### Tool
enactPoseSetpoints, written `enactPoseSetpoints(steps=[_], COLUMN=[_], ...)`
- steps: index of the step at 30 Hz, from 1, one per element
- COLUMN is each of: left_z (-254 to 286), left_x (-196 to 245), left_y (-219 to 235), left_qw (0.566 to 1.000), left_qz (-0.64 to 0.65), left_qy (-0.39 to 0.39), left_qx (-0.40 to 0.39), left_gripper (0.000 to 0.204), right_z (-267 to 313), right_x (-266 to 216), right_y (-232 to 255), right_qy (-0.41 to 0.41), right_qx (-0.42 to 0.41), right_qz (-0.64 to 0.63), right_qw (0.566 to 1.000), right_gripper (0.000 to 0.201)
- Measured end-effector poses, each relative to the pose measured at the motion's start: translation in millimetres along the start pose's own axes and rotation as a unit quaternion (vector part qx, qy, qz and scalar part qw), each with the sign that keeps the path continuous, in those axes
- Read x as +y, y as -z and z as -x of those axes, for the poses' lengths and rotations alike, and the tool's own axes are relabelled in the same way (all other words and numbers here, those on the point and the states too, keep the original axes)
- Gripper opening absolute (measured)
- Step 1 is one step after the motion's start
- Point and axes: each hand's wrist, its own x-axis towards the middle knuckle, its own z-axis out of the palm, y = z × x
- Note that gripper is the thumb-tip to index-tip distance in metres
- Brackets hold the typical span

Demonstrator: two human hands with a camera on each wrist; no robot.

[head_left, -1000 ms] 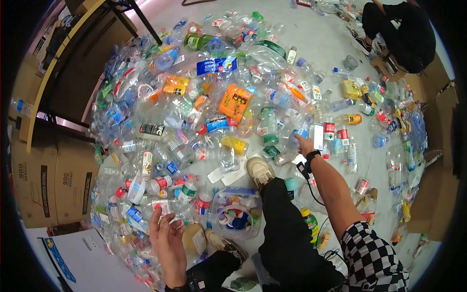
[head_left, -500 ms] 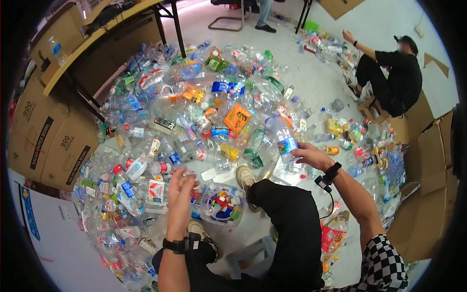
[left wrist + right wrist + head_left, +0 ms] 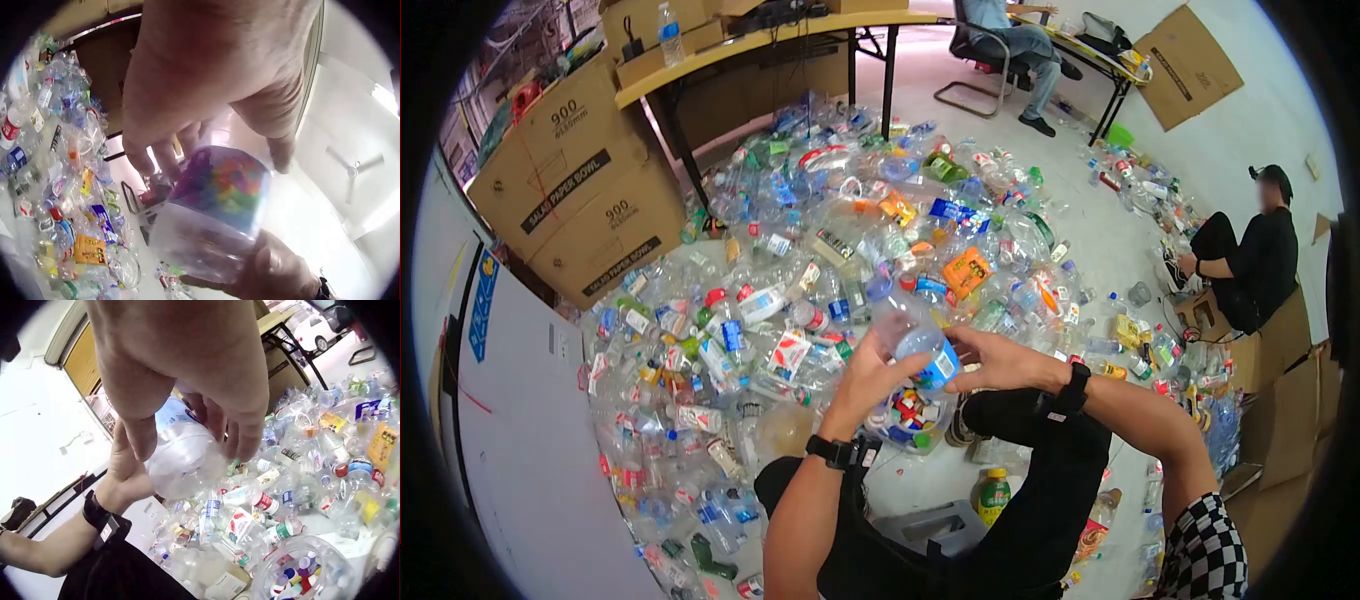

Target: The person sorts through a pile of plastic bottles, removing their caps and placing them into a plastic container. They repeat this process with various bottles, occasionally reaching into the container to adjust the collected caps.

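One clear plastic bottle (image 3: 940, 368) with a blue label is held up in front of the body, above a see-through tub (image 3: 326, 550), with the left hand (image 3: 870, 375) and the right hand (image 3: 1000, 360) both curved round it, thumbs and fingers against its sides. Its label is on; whether it has a cap I can't tell, as its neck isn't clear in any view.

As for what looks done, loose coloured caps (image 3: 300, 578) sit together in the tub — a fair gathering, though not a full count of anything.

Far more appears left: a broad heap of bottles (image 3: 800, 250) covers the floor, many with labels and some with caps on, and another spread (image 3: 1135, 340) lies to the right. The green-labelled bottle (image 3: 993, 495) near the leg has its yellow cap on too — early days, I'd judge
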Motion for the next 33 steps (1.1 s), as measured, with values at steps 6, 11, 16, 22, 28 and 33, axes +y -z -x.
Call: enactPoseSetpoints(steps=[6,11,16,22,28,33], left_z=[1.6,2.0,-0.7,-9.3,-10.9,-12.8], left_x=[14.9,29.5,40.1,43.7,52.6,48.2], left_y=[50.3,78.6,84.5,84.5,82.8,81.4], left_qw=[0.966,0.932,0.929,0.922,0.925,0.929], left_qz=[-0.112,-0.14,-0.12,-0.116,-0.127,-0.128], left_qy=[-0.048,-0.064,-0.04,-0.054,-0.003,-0.015], left_qx=[0.228,0.328,0.349,0.366,0.358,0.347], left_gripper=[0.063,0.065,0.062,0.059,0.065,0.064], right_z=[-53.7,-97.6,-124.2,-164.3,-176.6,-181.1], right_x=[51.2,151.7,195.8,294.5,246.3,251.5], right_y=[-34.8,-93.2,-124.4,-143.6,-137.5,-141.4], right_qy=[-0.066,-0.151,-0.198,-0.139,-0.171,-0.2], right_qx=[-0.035,-0.09,-0.211,-0.263,-0.227,-0.252], right_qz=[0.211,0.389,0.448,0.482,0.35,0.363], right_qw=[0.975,0.905,0.846,0.824,0.893,0.875], right_gripper=[0.056,0.04,0.031,0.032,0.032,0.041])
